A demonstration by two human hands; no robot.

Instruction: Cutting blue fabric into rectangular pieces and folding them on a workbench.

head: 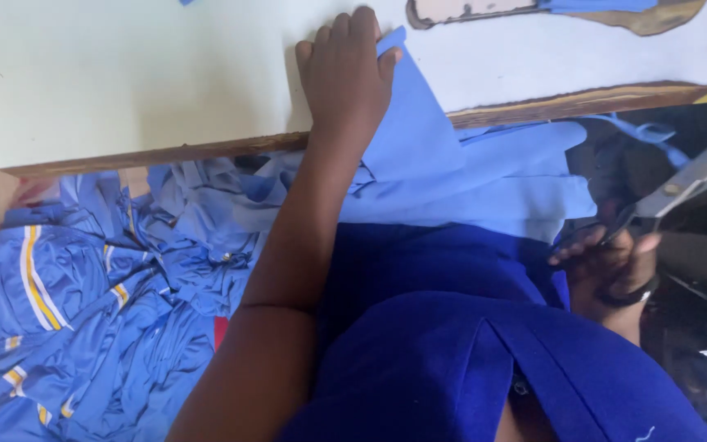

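Observation:
My left hand (345, 78) lies flat, fingers together, on a piece of light blue fabric (435, 155) at the edge of a pale table (124, 74). The cloth hangs off the table's front edge down over my lap. My right hand (607, 266) is low at the right, below the table edge, its fingers through the dark handles of a pair of large scissors (681, 184). The metal blades point up to the right, away from the cloth. I wear a dark blue garment (452, 344).
A heap of blue garments with yellow and white stripes (83, 319) lies on the floor at the left. A worn wooden patch with a strip of blue cloth (550, 10) shows at the table's far edge. Dark floor is at the right.

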